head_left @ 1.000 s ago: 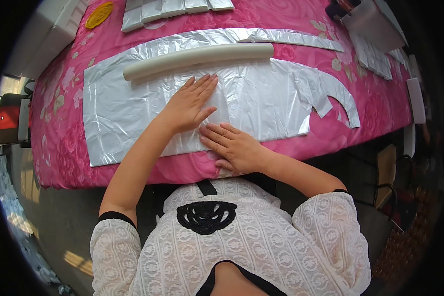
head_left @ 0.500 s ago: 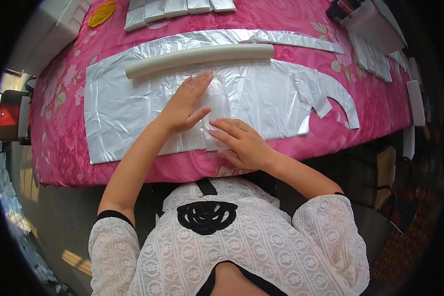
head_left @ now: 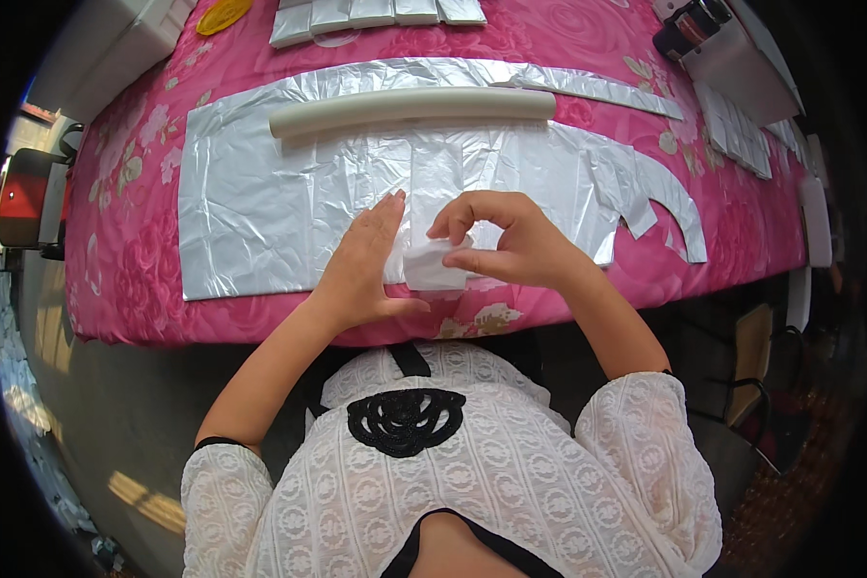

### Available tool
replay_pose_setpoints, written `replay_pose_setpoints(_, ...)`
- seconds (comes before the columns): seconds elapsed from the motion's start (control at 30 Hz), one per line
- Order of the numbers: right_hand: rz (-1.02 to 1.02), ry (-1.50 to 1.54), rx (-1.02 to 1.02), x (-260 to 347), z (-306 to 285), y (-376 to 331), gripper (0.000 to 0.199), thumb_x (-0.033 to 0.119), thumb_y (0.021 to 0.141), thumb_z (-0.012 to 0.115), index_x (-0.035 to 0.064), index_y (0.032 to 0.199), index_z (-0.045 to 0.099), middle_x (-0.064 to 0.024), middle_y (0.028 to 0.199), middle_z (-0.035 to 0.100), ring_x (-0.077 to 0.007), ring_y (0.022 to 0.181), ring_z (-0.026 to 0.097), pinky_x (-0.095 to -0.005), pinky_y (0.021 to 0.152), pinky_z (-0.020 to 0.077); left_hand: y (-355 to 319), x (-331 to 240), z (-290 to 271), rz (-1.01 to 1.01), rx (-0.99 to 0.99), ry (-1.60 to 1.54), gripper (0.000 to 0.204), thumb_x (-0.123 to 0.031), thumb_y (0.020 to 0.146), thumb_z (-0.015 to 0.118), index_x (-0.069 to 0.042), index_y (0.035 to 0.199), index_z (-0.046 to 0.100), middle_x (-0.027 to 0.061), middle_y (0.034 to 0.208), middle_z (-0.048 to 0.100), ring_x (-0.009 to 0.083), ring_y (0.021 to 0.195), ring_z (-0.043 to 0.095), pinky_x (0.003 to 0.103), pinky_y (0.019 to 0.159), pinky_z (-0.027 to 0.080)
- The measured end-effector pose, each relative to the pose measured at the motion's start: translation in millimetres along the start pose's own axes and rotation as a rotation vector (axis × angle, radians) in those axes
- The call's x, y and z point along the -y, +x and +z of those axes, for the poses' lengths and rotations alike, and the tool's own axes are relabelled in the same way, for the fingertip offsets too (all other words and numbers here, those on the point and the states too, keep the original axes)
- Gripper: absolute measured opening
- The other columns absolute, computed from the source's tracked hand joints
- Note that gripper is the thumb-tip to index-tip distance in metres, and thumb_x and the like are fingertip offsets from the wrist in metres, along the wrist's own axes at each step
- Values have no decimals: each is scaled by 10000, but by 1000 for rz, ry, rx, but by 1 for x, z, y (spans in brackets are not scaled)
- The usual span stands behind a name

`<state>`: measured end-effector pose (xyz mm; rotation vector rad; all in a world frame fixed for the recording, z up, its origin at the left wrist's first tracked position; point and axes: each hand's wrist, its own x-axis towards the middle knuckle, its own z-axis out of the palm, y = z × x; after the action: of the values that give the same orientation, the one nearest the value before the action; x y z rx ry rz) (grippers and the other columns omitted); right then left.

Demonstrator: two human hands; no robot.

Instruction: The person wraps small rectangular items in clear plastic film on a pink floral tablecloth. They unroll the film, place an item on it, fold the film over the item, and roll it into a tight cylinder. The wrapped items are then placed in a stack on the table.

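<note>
A small folded piece of thin whitish plastic film stands out at the front edge of a large silvery plastic sheet. My right hand bends its fingers and thumb around the upper right of this piece, gripping it. Along its left side lies my left hand, fingers stretched forward and thumb out toward the table edge, holding nothing. Beyond both hands, a long off-white tube or roll rests across the silvery sheet.
A pink floral cloth covers the table. Folded silvery packs lie at the far side, with more packs at the right. A yellow round item sits far left. A dark cup-like object stands far right beside a white box.
My left hand has drawn back toward the table edge. My right hand has risen and curled its fingers onto the film, which now looks shorter and folded up.
</note>
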<state>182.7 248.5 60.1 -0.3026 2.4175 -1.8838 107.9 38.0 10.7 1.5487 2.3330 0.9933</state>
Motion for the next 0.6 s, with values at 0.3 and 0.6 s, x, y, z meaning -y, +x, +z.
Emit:
replay_pose_setpoints(0.3, -52, -621, -41, -28, -4, -2, 305, 175, 723, 681, 50, 987, 592, -97, 966, 615, -262, 952, 570, -352, 817, 446, -13, -8, 25, 341, 203, 209, 598, -178, 704, 622, -8, 1244, 430, 161, 1346, 386, 282, 1269, 347, 440, 1050, 247)
replay_pose_setpoints(0.6, -4, -878, -357, -64, -29, -80, 418, 176, 733, 665, 27, 1104, 544, -131, 1225, 492, -311, 1158, 438, -381, 972, 354, -10, -18, 24, 202, 303, 262, 646, -153, 691, 571, -2, 1290, 382, 152, 1388, 329, 261, 1313, 275, 405, 1079, 189)
